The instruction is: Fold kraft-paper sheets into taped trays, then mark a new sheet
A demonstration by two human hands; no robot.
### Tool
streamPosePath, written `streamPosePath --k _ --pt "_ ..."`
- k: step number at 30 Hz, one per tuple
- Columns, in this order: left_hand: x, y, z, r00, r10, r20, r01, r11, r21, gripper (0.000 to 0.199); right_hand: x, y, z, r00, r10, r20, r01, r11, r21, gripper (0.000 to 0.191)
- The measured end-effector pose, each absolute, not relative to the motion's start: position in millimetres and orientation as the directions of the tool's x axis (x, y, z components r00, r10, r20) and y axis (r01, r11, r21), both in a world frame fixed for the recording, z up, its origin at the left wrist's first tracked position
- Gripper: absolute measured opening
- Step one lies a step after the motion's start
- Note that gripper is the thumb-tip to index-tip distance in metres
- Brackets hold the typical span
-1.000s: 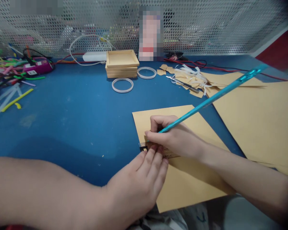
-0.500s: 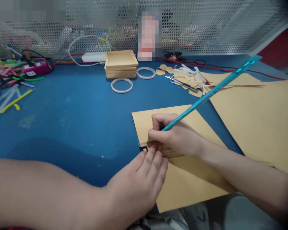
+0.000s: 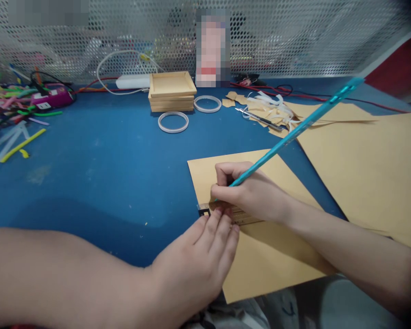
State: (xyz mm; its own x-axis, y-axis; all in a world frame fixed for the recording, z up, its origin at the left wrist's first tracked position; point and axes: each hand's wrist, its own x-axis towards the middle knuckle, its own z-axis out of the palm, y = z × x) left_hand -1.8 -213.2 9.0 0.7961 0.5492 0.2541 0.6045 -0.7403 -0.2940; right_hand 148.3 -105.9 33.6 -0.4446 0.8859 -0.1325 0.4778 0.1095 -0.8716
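A tan sheet of paper (image 3: 277, 256) lies at the front edge of the blue table. Across it rests a clear ruler (image 3: 250, 219) with dark markings. My left hand (image 3: 205, 256) lies over the ruler with its fingers extended, pressing it against the paper. My right hand (image 3: 250, 189) is closed around a long shiny teal pencil (image 3: 294, 132), whose lower end is at the ruler's upper edge. The exact tip is partly hidden by the fingers.
Stacked wooden trays (image 3: 172, 91) stand at the back, beside two tape rolls (image 3: 173, 131). Paper scraps and a craft knife (image 3: 260, 119) lie right of them. Larger tan sheets (image 3: 373, 169) cover the right side; colourful strips (image 3: 7, 100) pile up at left.
The pencil's upper end has shifted slightly left and its slant has changed a little. Both hands stay in nearly the same place.
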Motion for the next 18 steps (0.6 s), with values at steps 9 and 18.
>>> streamPosePath --k 9,18 --pt "-1.7 -213.2 9.7 0.798 0.547 0.253 0.602 -0.74 -0.299 0.045 148.5 -105.8 34.7 -0.441 0.889 -0.123 0.476 0.115 -0.872 0.023" --pt "-2.6 -212.3 9.1 0.809 0.536 0.243 0.588 -0.751 -0.3 0.044 152.8 -99.9 34.8 -0.434 0.896 -0.088 0.543 0.183 -0.82 0.027"
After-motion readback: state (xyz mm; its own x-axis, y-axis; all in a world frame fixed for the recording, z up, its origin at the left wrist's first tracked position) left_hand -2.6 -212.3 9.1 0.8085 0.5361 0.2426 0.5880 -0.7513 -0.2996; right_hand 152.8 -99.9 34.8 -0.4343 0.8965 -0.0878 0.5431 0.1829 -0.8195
